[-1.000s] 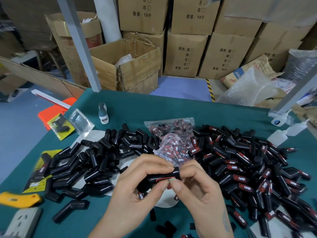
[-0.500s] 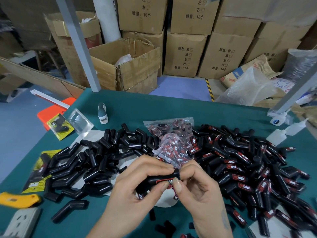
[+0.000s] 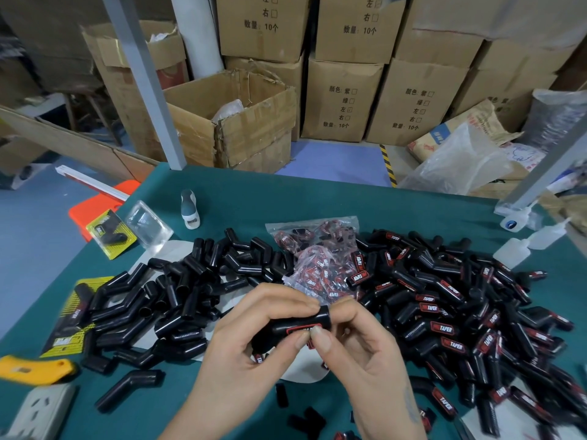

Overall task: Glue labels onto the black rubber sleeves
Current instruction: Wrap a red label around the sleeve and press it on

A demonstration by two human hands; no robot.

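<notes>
Sleeve [image 3: 298, 325] pinched between left hand [image 3: 254, 347], right hand [image 3: 359, 347], thumbs meeting.

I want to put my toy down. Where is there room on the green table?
Bare green cloth lies at the far edge, between the small grey bottle and the white squeeze bottles. The middle is crowded: plain sleeves left, labelled sleeves right.

A single wide-angle head view looks forward and down from close above the hands [image 3: 305, 354], over the green table [image 3: 317, 201] toward stacked cartons [image 3: 343, 100] beyond.
</notes>
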